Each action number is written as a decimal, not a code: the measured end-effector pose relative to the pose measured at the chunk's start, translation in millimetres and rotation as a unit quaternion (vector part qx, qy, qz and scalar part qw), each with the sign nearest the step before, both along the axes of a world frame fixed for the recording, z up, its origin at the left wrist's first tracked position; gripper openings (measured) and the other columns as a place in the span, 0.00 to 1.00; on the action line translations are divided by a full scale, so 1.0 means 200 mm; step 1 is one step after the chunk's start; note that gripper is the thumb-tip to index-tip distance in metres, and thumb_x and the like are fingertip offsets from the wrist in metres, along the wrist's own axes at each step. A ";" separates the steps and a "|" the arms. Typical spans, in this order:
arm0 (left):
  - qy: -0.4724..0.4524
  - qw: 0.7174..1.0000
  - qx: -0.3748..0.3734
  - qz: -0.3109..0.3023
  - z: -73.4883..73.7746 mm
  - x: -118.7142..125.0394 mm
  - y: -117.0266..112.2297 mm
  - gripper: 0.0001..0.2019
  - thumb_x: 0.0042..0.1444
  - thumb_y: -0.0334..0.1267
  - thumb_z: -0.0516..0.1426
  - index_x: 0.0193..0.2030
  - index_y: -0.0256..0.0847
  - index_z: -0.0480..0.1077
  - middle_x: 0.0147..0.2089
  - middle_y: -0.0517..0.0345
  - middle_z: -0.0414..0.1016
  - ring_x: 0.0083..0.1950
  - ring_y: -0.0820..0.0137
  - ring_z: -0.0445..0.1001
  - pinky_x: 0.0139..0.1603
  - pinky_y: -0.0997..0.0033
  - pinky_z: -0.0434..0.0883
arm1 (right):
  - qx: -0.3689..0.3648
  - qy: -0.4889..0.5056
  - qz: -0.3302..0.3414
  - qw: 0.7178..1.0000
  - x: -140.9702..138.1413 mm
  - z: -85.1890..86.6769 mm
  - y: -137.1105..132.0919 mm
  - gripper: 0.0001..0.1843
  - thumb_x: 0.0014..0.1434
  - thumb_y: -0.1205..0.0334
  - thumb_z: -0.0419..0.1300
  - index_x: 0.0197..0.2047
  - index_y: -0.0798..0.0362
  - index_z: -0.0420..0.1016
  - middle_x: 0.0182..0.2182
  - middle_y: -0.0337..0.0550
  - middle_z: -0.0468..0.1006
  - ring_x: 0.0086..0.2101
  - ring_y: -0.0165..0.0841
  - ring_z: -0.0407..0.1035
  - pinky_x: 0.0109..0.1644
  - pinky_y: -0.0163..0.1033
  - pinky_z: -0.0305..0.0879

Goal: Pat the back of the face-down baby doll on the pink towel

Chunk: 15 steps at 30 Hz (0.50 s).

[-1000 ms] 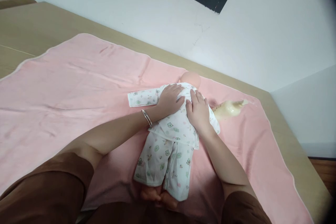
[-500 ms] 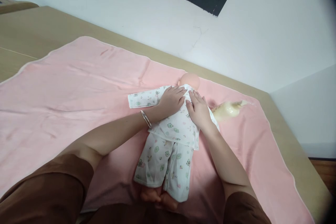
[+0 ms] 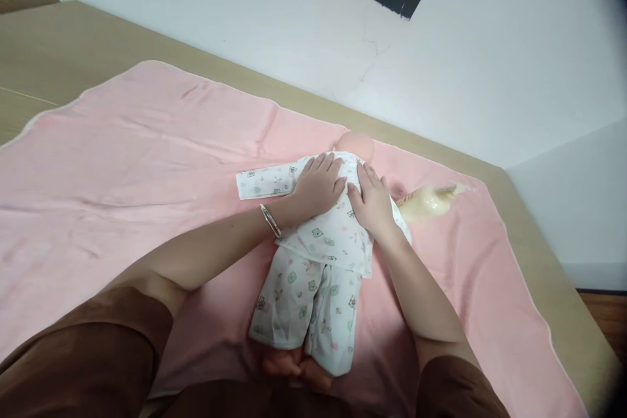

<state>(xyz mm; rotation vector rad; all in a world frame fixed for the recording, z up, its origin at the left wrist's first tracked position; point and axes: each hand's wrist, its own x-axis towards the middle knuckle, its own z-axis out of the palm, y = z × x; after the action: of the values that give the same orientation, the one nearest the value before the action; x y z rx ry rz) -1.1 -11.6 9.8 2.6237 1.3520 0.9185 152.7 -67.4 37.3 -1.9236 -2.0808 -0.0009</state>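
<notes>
Head view shows our left hand (image 3: 319, 185) and our right hand (image 3: 374, 202) laid flat, gripping nothing, on the shirt (image 3: 333, 235) of a doll (image 3: 316, 287) stretched out on the pink blanket (image 3: 166, 137), near a bottle (image 3: 427, 201). We judge the step in hand to be pressing or smoothing its upper body; the next move calls for relaxed fingers and light, even pressure.

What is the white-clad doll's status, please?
Left hand, right hand: grip open, resting on white printed cloth top. Doll lying on pink cloth blanket. Glossy cream bottle alongside, apparently not obstructing.
</notes>
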 end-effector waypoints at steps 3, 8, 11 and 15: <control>-0.004 1.000 0.003 -0.013 0.01 0.00 0.01 0.23 0.69 0.38 0.48 0.66 0.27 0.64 0.66 0.37 0.68 0.69 0.51 0.65 0.70 0.49 0.61 | 0.001 0.019 0.004 1.000 0.02 0.00 0.02 0.32 0.71 0.54 0.43 0.74 0.59 0.52 0.71 0.59 0.57 0.71 0.48 0.49 0.73 0.64 0.44; 0.014 1.000 0.014 -0.004 0.04 0.00 -0.04 0.21 0.70 0.38 0.47 0.64 0.28 0.66 0.62 0.36 0.71 0.65 0.52 0.68 0.66 0.51 0.67 | 0.022 -0.015 -0.007 1.000 -0.02 -0.01 -0.01 0.31 0.72 0.54 0.43 0.72 0.61 0.57 0.69 0.60 0.61 0.69 0.50 0.54 0.71 0.62 0.51; 0.031 0.999 0.015 0.014 0.05 0.01 -0.08 0.21 0.71 0.39 0.45 0.62 0.29 0.67 0.60 0.36 0.72 0.63 0.51 0.69 0.58 0.52 0.73 | 0.056 -0.063 -0.054 0.995 -0.07 -0.01 -0.07 0.31 0.72 0.55 0.41 0.67 0.67 0.64 0.63 0.66 0.70 0.65 0.53 0.62 0.67 0.57 0.61; 0.038 0.999 0.007 0.028 0.05 0.01 -0.08 0.20 0.70 0.38 0.45 0.62 0.32 0.67 0.60 0.38 0.72 0.63 0.51 0.69 0.51 0.54 0.76 | 0.072 -0.087 -0.080 0.990 -0.10 -0.01 -0.11 0.30 0.72 0.56 0.41 0.66 0.67 0.66 0.59 0.67 0.74 0.62 0.53 0.67 0.62 0.55 0.66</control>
<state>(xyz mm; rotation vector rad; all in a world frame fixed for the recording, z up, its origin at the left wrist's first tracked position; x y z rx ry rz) 0.2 -27.7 20.7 2.6705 1.4484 0.8459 132.5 -88.6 34.8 -2.0580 -1.9627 -0.3554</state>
